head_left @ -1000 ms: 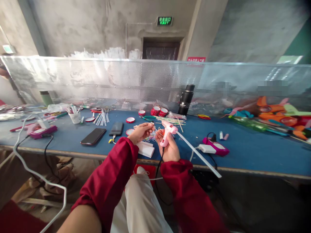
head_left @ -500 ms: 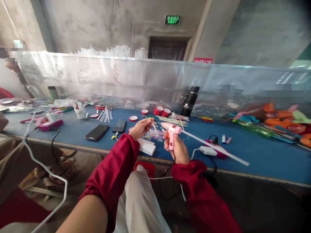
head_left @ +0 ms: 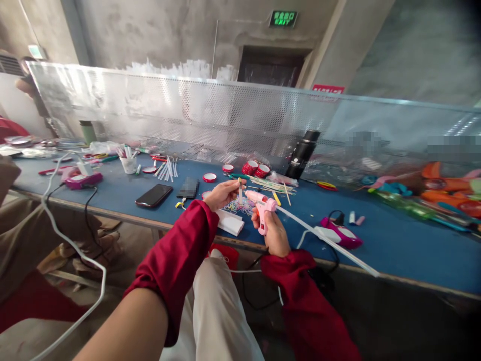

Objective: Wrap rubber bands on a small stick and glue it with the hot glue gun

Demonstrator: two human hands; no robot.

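Note:
My right hand [head_left: 273, 231] is wrapped round the grip of a pink glue gun [head_left: 263, 206], whose long white glue stick [head_left: 330, 240] juts out to the right behind it. My left hand [head_left: 221, 193] pinches a thin wooden stick [head_left: 240, 190] upright, just left of the gun's nozzle. Both hands hover over the near edge of the blue table [head_left: 394, 240]. Small coloured rubber bands [head_left: 240, 205] lie on the table beneath them, and a white foam block [head_left: 231, 223] rests beside my left wrist.
A black phone [head_left: 154, 195] and a dark power bank [head_left: 188, 188] lie to the left. A black flask [head_left: 302, 155], red tape rolls [head_left: 255, 169], a magenta glue gun stand [head_left: 341, 233] and colourful pinwheels [head_left: 443, 190] sit further back and right. A perforated metal screen [head_left: 225, 115] bounds the table.
The glue gun's nozzle and the stick in my left hand have come closer together. My view has shifted left and tilted down.

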